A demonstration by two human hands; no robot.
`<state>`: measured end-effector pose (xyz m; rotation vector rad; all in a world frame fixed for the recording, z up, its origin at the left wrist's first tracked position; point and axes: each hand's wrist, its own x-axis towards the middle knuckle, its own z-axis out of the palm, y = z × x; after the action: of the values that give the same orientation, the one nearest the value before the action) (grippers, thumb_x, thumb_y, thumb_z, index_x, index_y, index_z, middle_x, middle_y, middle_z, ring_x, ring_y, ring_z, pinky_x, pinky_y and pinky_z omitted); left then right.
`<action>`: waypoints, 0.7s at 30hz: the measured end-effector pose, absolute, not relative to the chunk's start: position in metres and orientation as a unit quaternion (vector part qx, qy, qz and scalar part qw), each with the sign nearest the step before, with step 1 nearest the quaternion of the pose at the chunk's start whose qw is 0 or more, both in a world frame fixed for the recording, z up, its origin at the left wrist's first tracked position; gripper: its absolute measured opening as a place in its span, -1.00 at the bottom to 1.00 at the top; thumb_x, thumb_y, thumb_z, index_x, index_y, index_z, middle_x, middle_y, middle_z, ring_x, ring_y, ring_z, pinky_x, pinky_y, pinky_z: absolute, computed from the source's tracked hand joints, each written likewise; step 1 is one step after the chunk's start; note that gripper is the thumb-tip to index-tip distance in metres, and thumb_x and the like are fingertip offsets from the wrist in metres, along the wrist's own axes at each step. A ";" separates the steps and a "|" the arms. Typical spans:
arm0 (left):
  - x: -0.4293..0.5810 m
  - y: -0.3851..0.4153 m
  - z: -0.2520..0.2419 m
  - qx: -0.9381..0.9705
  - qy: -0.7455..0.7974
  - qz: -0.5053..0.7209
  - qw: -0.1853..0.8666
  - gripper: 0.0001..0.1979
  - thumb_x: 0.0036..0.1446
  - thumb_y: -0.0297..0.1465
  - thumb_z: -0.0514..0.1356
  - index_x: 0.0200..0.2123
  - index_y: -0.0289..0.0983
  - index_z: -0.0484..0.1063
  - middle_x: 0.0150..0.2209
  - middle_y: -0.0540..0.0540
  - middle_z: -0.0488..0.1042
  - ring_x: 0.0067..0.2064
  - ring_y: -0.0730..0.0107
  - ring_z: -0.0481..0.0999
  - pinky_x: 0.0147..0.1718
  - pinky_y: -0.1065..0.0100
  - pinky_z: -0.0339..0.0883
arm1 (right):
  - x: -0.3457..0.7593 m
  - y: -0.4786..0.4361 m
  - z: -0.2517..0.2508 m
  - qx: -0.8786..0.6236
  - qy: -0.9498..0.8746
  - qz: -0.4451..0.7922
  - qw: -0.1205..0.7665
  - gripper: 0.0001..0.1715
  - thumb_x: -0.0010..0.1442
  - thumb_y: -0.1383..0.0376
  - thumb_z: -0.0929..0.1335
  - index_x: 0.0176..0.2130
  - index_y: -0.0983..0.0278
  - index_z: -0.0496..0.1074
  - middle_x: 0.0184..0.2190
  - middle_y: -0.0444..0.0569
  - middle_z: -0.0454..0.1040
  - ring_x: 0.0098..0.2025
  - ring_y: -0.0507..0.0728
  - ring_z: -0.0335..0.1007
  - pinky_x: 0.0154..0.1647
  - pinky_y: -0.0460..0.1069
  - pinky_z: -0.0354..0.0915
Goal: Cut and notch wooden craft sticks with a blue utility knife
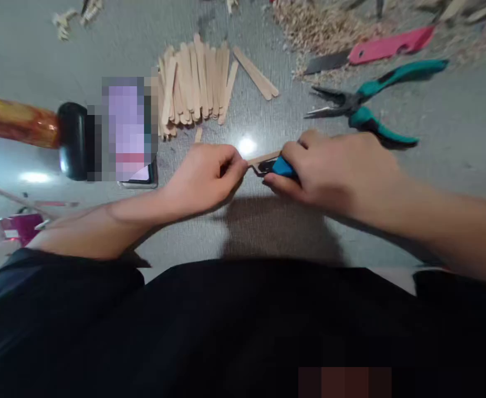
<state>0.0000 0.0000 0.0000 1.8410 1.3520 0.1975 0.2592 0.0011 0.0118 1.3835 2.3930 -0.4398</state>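
A wooden craft stick [266, 158] lies between my two hands over the table. My left hand [209, 174] pinches its left end between thumb and fingertips. My right hand [338, 168] is closed around a small blue-handled tool [283, 167] with a dark metal head. That head is against or just under the stick; exactly how they meet is too small to tell. The stick's right end runs in by my right fingers. Beyond my left hand lies a pile of craft sticks [197, 83], and a short piece of stick [198, 135] sits near my knuckles.
Teal-handled long-nose pliers [361, 102] lie open beyond my right hand, with a pink utility knife [392, 47] and wood shavings [329, 25] behind. At left are a mallet [74, 141], a phone [129, 132] and a magenta object [22, 226]. Two loose sticks [257, 74] lie by the pile.
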 end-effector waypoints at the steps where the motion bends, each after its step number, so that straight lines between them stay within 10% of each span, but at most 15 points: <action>1: 0.000 0.000 0.000 0.732 0.538 0.077 0.412 -0.57 0.54 -0.25 0.23 -0.47 -0.17 0.49 -0.53 -0.02 0.57 -0.42 0.31 0.53 -0.30 0.19 0.30 | 0.260 0.001 0.012 0.489 0.841 -0.157 0.170 -0.08 0.67 -0.29 0.14 0.26 0.34 0.66 0.03 0.40 0.72 -0.33 0.33 0.51 -0.30 0.13 -0.04; 21: -0.001 -0.001 -0.002 0.747 0.536 0.073 0.387 -0.57 0.56 -0.22 0.21 -0.44 -0.17 0.47 -0.50 -0.03 0.58 -0.39 0.31 0.54 -0.28 0.20 0.34 | 0.266 -0.002 0.007 0.485 0.850 -0.179 0.100 -0.18 0.68 -0.29 0.20 0.18 0.26 0.69 -0.06 0.27 0.72 -0.29 0.31 0.51 -0.23 0.12 0.03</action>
<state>-0.0006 -0.0009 -0.0016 1.8997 1.3644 0.1857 0.2663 -0.0017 0.0069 1.4342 2.5137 -0.5291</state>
